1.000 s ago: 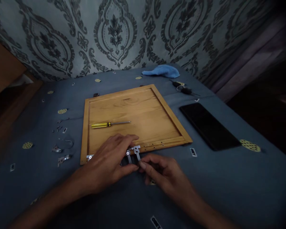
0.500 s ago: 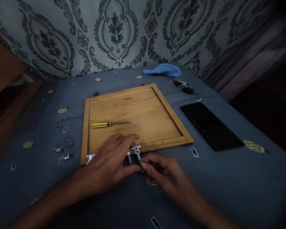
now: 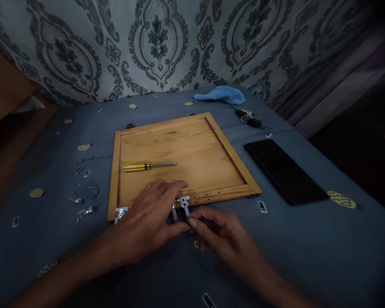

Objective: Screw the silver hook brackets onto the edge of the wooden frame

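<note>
A framed wooden panel lies flat, its near edge towards me. My left hand rests over that edge with its fingers stretched out and its thumb apart. Between the thumb and forefinger of my right hand is the lower end of a metal hinge, whose flat plate meets the panel's edge. Another hinge shows just beside it, partly behind my left hand. At the panel's near left corner sits a screwed-on hinge, also partly covered. A yellow-and-black screwdriver lies on the panel.
Loose hinge parts and small screws lie on the blue patterned cloth at left. To the right are a black phone and keys. A blue rag lies at the back, before a patterned curtain.
</note>
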The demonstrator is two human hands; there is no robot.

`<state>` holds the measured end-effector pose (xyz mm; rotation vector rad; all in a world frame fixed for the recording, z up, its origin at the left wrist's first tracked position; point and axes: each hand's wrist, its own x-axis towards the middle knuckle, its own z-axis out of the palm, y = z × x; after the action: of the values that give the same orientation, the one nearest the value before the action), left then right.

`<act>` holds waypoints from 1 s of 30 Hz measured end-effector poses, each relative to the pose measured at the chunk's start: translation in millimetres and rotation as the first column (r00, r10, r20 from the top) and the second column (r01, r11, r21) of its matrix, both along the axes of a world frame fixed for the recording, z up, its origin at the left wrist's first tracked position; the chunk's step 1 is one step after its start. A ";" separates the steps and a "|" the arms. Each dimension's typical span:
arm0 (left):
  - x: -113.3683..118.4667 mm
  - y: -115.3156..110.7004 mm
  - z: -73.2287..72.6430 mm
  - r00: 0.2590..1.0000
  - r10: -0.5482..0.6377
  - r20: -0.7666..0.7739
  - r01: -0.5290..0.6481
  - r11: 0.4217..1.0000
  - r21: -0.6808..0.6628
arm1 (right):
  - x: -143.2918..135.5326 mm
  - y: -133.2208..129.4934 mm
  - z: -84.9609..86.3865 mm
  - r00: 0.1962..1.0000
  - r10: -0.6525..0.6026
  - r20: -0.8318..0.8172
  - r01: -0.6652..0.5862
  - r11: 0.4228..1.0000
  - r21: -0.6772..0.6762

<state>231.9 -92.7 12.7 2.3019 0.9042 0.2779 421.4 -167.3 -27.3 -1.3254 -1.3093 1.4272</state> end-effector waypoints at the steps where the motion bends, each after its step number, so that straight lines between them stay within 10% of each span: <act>1: -0.1 -0.3 -0.1 1.000 -0.001 0.001 0.001 1.000 0.002 | 0.1 0.0 -0.2 1.000 -0.002 0.005 0.002 1.000 0.001; 30: 9.5 -6.7 3.9 0.995 0.079 -0.062 -0.075 0.995 0.068 | 2.4 0.7 4.8 0.998 -0.020 0.059 0.019 1.000 0.024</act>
<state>241.4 -99.4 16.6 2.3513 1.0321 0.2709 423.8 -166.5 -22.6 -1.3708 -1.3445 1.3643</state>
